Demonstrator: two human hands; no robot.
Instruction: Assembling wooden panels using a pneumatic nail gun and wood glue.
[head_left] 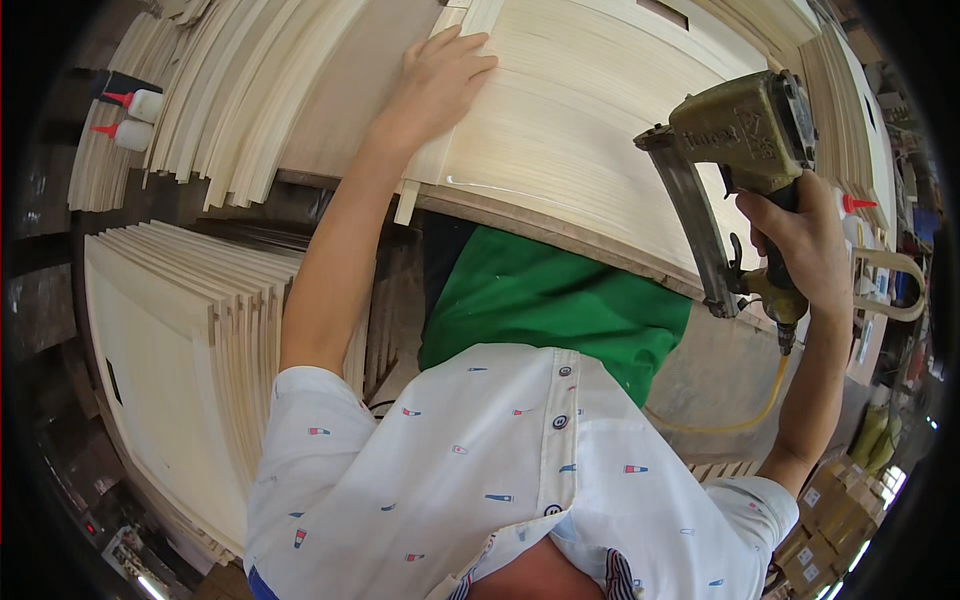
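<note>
My left hand (440, 85) lies flat on a thin pale wood strip (432, 150) set along the left edge of a light wooden panel (580, 110) on the workbench. My right hand (800, 245) grips the handle of an olive pneumatic nail gun (745, 150), held in the air above the panel's right part. Its long magazine (695, 230) slopes down toward me. A yellow air hose (750, 410) hangs from the handle's base.
Loose wood strips (230, 90) lie piled at the upper left beside two white glue bottles with red tips (135, 118). A stack of upright pale panels (180, 340) stands at my left. Another glue bottle (855, 205) and cardboard boxes (830, 510) are at the right.
</note>
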